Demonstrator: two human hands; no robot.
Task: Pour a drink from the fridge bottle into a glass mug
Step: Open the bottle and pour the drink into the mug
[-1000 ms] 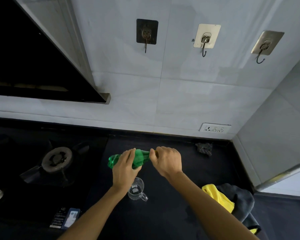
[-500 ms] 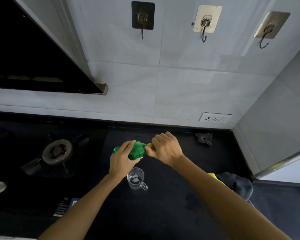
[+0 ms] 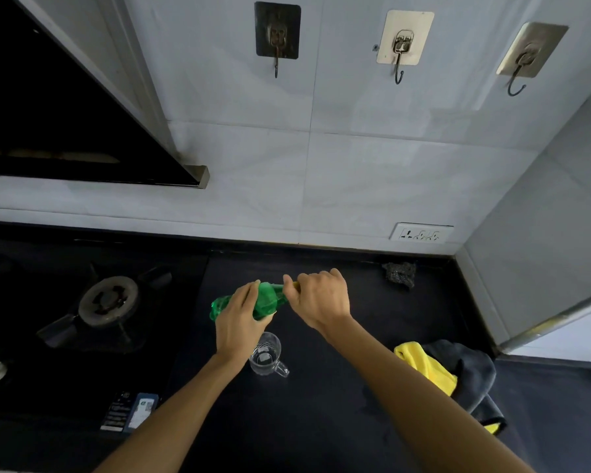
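A green plastic bottle is held sideways above the black counter, its base to the left and its neck to the right. My left hand grips the bottle's body from the near side. My right hand curls round the yellow cap end at the neck, hiding most of the cap. A small clear glass mug with its handle to the right stands upright on the counter just below the bottle, partly behind my left wrist. I see no liquid in it.
A gas burner sits to the left on the black hob. A yellow and grey cloth lies at the right. A dark scrubber rests near the back wall under a socket. A small card lies near the front.
My right hand's fingers have curled tighter round the cap end since half a second ago. The bottle stays sideways in my left hand. The mug has not moved.
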